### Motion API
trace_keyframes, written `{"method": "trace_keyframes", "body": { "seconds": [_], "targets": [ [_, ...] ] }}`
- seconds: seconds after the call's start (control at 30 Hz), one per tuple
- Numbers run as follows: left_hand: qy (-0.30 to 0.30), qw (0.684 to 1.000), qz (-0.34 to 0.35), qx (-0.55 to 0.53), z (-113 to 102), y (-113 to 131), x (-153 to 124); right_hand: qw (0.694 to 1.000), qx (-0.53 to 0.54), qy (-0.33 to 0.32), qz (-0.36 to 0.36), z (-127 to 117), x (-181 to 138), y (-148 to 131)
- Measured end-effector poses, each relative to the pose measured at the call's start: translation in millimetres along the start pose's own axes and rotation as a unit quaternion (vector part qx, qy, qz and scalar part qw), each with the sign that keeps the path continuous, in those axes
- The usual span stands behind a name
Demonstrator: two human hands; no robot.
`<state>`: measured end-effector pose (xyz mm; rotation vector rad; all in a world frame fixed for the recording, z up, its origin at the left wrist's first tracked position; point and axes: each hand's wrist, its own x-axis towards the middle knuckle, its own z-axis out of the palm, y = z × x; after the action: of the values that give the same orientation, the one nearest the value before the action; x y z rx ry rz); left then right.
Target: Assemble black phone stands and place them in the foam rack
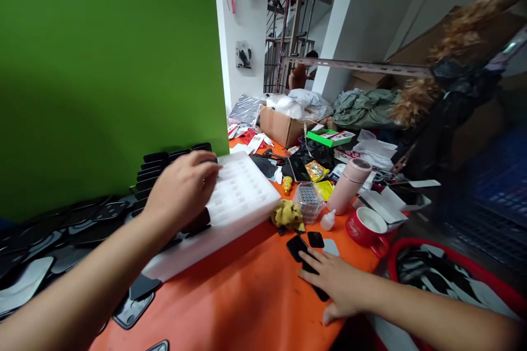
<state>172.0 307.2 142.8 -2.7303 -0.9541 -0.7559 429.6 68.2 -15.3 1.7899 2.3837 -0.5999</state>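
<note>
My left hand (181, 184) is above a white foam tray (247, 189) with rows of slots. Its fingers are bent and pinched, and a dark edge shows at the fingertips, mostly hidden by the hand. Black flat plates (150, 175) stand upright in a row in the tray's left part, behind that wrist. On the orange table's right side my right hand (333, 279) is spread out, its fingers resting over a black phone-shaped plate (296, 248). Just beyond its fingertips lie a small black square (315, 239) and a pale flat piece (330, 247).
More dark plates (78, 225) are piled at left, before a green panel (111, 66). A yellow cloth (288, 215), pink flask (348, 189), small white bottle (328, 220) and red mug (366, 227) stand beyond my right hand. A red-rimmed basket (486, 269) is at right.
</note>
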Motion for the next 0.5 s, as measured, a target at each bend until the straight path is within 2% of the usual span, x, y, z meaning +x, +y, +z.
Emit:
{"method": "trace_keyframes", "body": {
  "seconds": [0.07,0.13,0.2,0.27,0.37,0.43,0.5],
  "targets": [
    [-0.039,0.993,0.039,-0.101,1.2,31.5,-39.3,1.0,0.004,-0.005,-0.011,24.7,-16.4,0.5],
    [-0.113,0.975,0.061,-0.179,14.0,59.9,-84.5,0.999,-0.001,0.02,-0.031,44.1,-28.4,-7.9],
    [-0.142,0.961,0.028,-0.235,35.9,79.5,-126.6,0.997,-0.012,0.06,-0.044,56.3,-38.2,-19.9],
    [-0.156,0.948,-0.029,-0.277,61.5,88.5,-158.7,0.995,-0.01,0.087,-0.05,56.8,-44.0,-29.9],
    [-0.151,0.938,-0.106,-0.294,96.2,86.9,-184.7,0.992,0.037,0.101,-0.066,25.0,-37.4,-37.5],
    [-0.148,0.943,-0.133,-0.267,113.1,81.9,-191.7,0.984,0.094,0.145,-0.042,-18.6,-19.4,-39.6],
    [-0.148,0.952,-0.128,-0.235,124.6,77.9,-195.2,0.969,0.138,0.203,-0.012,-73.3,9.8,-40.5]
  ]
}}
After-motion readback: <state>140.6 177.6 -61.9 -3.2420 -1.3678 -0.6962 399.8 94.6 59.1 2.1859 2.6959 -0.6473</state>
